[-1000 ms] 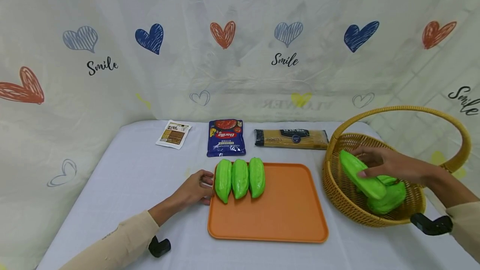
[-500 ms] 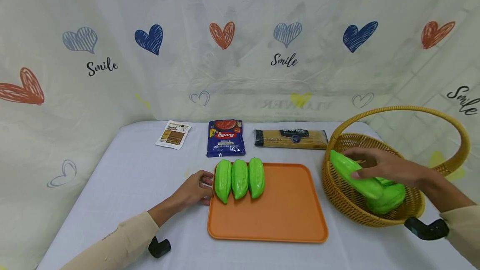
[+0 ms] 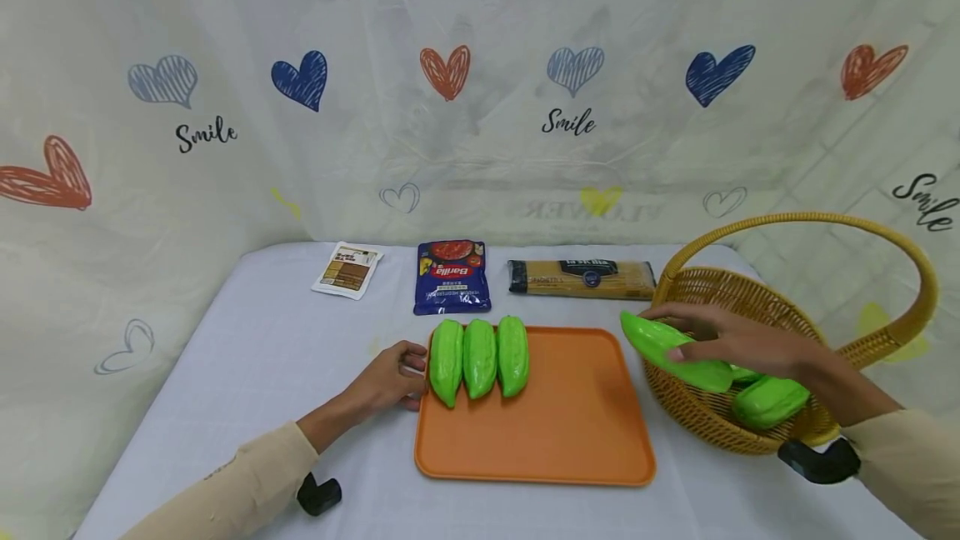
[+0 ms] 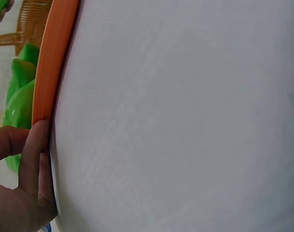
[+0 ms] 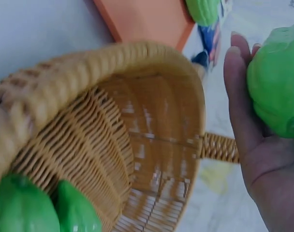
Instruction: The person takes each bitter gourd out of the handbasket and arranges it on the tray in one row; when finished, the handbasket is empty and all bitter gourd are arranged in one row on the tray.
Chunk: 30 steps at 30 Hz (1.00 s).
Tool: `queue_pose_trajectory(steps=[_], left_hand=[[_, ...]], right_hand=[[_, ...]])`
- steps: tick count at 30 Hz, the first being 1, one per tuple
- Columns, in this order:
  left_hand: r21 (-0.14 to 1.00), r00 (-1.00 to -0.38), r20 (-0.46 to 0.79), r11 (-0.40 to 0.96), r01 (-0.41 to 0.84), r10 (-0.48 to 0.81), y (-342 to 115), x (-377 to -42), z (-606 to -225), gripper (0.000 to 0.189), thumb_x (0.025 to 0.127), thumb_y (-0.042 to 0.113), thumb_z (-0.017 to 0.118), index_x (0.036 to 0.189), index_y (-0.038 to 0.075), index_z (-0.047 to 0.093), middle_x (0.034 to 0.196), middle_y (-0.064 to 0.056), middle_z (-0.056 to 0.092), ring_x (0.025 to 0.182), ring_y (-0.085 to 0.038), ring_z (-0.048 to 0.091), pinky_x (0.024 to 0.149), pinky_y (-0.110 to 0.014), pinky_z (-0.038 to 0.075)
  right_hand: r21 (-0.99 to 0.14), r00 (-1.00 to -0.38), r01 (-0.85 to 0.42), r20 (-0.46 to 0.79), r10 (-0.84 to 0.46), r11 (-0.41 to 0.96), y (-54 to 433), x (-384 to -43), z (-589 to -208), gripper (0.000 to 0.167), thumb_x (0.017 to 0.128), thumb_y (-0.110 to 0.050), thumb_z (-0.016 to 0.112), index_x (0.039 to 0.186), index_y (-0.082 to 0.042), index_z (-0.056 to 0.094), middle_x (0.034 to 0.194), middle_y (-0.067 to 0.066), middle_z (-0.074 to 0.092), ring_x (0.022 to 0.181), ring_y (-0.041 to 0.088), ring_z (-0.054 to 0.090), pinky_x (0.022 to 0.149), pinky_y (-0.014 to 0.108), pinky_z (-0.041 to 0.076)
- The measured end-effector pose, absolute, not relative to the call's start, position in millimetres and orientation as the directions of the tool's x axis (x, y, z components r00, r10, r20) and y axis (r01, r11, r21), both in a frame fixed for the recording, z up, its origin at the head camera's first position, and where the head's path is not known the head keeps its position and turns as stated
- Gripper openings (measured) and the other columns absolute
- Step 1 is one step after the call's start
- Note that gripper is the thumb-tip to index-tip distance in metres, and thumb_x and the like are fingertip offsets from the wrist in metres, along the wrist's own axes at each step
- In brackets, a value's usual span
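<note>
My left hand (image 3: 392, 375) holds the left edge of an orange tray (image 3: 555, 440). In the left wrist view its fingertips lie against the tray's rim (image 4: 52, 63). Three green bitter melons (image 3: 480, 358) lie side by side at the tray's left end. My right hand (image 3: 727, 340) grips another bitter melon (image 3: 667, 348) from above, over the left side of a wicker basket (image 3: 690, 411). The right wrist view shows this bitter melon (image 5: 277, 82) against the palm and fingers. More bitter melons (image 5: 26, 208) lie inside the basket, partly hidden by my right arm in the head view.
Behind the tray lie a white and brown packet (image 3: 348, 270), a blue Barilla sauce pouch (image 3: 452, 277) and a pack of spaghetti (image 3: 581, 278). The basket's tall arched handle (image 3: 810, 217) rises at the right. A printed curtain (image 3: 480, 157) hangs behind the table.
My right hand has moved left with the bitter melon, from inside the basket to its left rim, close to the tray. The left hand and the tray stay where they were.
</note>
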<state>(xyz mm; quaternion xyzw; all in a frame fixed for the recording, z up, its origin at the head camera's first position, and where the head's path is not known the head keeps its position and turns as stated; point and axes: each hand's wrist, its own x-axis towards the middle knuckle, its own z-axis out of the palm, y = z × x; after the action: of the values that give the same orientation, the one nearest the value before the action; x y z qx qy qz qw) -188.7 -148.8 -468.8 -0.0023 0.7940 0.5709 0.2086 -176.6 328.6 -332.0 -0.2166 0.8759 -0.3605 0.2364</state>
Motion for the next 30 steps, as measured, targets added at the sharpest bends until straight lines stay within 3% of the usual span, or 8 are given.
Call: queue_pose_trajectory(steps=[2, 6, 13, 20, 23, 28, 30], left_hand=[[0.906, -0.912, -0.334, 0.347, -0.241, 0.238, -149, -189, -469, 0.061, 0.079, -0.002, 0.069, 0.136, -0.002, 0.049, 0.119, -0.016, 0.055, 0.098, -0.023, 0.065, 0.068, -0.037, 0.065], [0.904, -0.912, -0.335, 0.352, -0.241, 0.236, -148, -188, -470, 0.061, 0.078, -0.002, 0.069, 0.136, -0.002, 0.049, 0.119, -0.016, 0.056, 0.098, -0.022, 0.065, 0.068, -0.036, 0.065], [0.898, -0.912, -0.346, 0.360, -0.252, 0.222, -147, -188, -470, 0.060, 0.079, 0.000, 0.069, 0.136, 0.000, 0.050, 0.118, -0.015, 0.056, 0.098, -0.022, 0.065, 0.068, -0.036, 0.065], [0.894, -0.910, -0.352, 0.365, -0.259, 0.217, -147, -189, -470, 0.059, 0.080, 0.001, 0.070, 0.135, 0.001, 0.050, 0.118, -0.014, 0.057, 0.098, -0.022, 0.065, 0.068, -0.036, 0.064], [0.895, -0.911, -0.350, 0.365, -0.257, 0.217, -147, -189, -469, 0.058, 0.080, 0.001, 0.071, 0.135, 0.001, 0.051, 0.118, -0.014, 0.057, 0.098, -0.022, 0.065, 0.068, -0.036, 0.064], [0.900, -0.915, -0.339, 0.358, -0.248, 0.219, -147, -189, -469, 0.058, 0.079, -0.001, 0.069, 0.135, 0.000, 0.051, 0.118, -0.015, 0.057, 0.098, -0.022, 0.065, 0.067, -0.036, 0.064], [0.902, -0.917, -0.334, 0.356, -0.244, 0.219, -147, -188, -469, 0.059, 0.079, -0.001, 0.069, 0.134, -0.001, 0.051, 0.118, -0.015, 0.057, 0.097, -0.022, 0.065, 0.066, -0.036, 0.064]], right_hand=[[-0.742, -0.784, -0.202, -0.269, -0.560, 0.640, 322, -177, -333, 0.057, 0.099, -0.023, 0.059, 0.152, -0.010, 0.040, 0.156, 0.031, 0.032, 0.139, 0.058, 0.032, 0.096, 0.068, 0.048], [-0.742, -0.778, -0.213, -0.265, -0.570, 0.636, 310, -178, -337, 0.055, 0.101, -0.025, 0.057, 0.152, -0.014, 0.041, 0.156, 0.027, 0.035, 0.140, 0.057, 0.032, 0.098, 0.071, 0.045], [-0.761, -0.771, -0.176, -0.288, -0.568, 0.625, 294, -183, -347, 0.051, 0.103, -0.029, 0.054, 0.152, -0.024, 0.043, 0.155, 0.021, 0.037, 0.131, 0.043, 0.045, 0.089, 0.048, 0.051], [-0.780, -0.731, -0.187, -0.296, -0.615, 0.598, 287, -187, -356, 0.061, 0.099, -0.028, 0.061, 0.155, -0.029, 0.037, 0.163, 0.015, 0.027, 0.145, 0.048, 0.029, 0.100, 0.066, 0.045], [-0.778, -0.721, -0.183, -0.309, -0.620, 0.601, 284, -189, -358, 0.066, 0.097, -0.028, 0.063, 0.157, -0.027, 0.034, 0.164, 0.016, 0.025, 0.145, 0.049, 0.027, 0.101, 0.067, 0.045], [-0.786, -0.730, -0.145, -0.325, -0.601, 0.601, 278, -193, -362, 0.062, 0.094, -0.029, 0.065, 0.149, -0.014, 0.039, 0.149, 0.023, 0.041, 0.131, 0.043, 0.045, 0.094, 0.051, 0.052], [-0.790, -0.737, -0.132, -0.325, -0.592, 0.599, 276, -195, -364, 0.058, 0.093, -0.029, 0.066, 0.143, -0.012, 0.041, 0.141, 0.019, 0.048, 0.123, 0.036, 0.051, 0.090, 0.044, 0.052]])
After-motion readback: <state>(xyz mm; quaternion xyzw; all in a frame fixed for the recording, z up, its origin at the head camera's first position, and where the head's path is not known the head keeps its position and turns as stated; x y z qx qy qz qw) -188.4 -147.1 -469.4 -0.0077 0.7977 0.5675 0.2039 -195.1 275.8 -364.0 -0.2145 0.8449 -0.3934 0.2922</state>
